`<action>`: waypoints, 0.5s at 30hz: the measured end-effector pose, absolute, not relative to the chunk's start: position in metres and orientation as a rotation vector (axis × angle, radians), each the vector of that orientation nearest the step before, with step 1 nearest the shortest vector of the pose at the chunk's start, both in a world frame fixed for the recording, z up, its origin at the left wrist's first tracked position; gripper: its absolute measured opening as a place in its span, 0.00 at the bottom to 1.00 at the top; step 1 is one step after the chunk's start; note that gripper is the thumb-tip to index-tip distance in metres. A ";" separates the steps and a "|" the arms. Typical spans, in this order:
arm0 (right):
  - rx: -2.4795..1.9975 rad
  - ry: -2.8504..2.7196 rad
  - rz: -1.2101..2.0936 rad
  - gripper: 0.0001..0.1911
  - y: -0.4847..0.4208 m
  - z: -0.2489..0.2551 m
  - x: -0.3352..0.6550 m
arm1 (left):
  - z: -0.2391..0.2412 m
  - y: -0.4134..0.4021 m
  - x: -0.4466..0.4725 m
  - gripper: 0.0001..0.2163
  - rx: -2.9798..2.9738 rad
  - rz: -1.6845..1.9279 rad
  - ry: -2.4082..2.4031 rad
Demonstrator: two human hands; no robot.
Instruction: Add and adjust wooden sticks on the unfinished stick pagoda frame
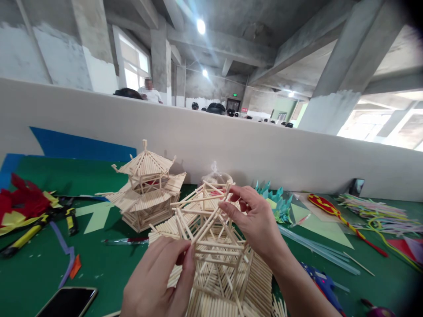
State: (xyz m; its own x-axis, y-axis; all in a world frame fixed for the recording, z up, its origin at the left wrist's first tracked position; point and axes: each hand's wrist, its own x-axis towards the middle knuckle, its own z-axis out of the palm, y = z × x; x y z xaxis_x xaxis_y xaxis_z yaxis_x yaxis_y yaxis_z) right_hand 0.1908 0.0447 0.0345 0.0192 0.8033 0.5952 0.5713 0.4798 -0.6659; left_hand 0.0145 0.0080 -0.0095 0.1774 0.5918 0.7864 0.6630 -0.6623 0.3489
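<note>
An unfinished pavilion model of thin wooden sticks (214,255) stands on the green table right in front of me. My left hand (158,281) is closed at its near left side, thumb and fingers pinching sticks of the frame. My right hand (257,220) reaches over the top right, fingers pinched on a stick of the open roof frame. A finished stick pavilion (145,189) with a two-tier roof stands behind it to the left.
A phone (68,301) lies at the near left, with yellow-handled pliers (39,222) and red and yellow paper scraps (23,204) farther left. Right of the model lie a blue glue gun (322,281), clear glue sticks (317,248), teal paper flowers (277,200) and coloured pipe cleaners (380,213). A white partition (231,145) runs behind.
</note>
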 end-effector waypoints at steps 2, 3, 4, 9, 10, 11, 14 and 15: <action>-1.197 -1.665 0.267 0.10 0.045 0.034 0.191 | -0.010 0.008 0.014 0.02 -2.363 -1.514 -1.276; -1.196 -1.664 0.267 0.10 0.045 0.034 0.192 | -0.010 0.007 0.014 0.02 -2.366 -1.512 -1.278; -1.196 -1.664 0.268 0.10 0.045 0.034 0.192 | -0.010 0.007 0.014 0.02 -2.366 -1.515 -1.273; -1.196 -1.669 0.281 0.11 0.045 0.033 0.191 | -0.008 0.008 0.015 0.03 -2.361 -1.520 -1.235; -1.192 -1.670 0.282 0.12 0.045 0.033 0.191 | -0.008 0.008 0.016 0.03 -2.355 -1.516 -1.239; -1.188 -1.669 0.282 0.12 0.046 0.033 0.191 | -0.008 0.007 0.016 0.03 -2.349 -1.510 -1.241; -1.179 -1.667 0.274 0.10 0.046 0.032 0.191 | -0.008 0.007 0.016 0.04 -2.334 -1.491 -1.241; -1.179 -1.668 0.272 0.10 0.046 0.032 0.191 | -0.008 0.006 0.016 0.04 -2.331 -1.485 -1.234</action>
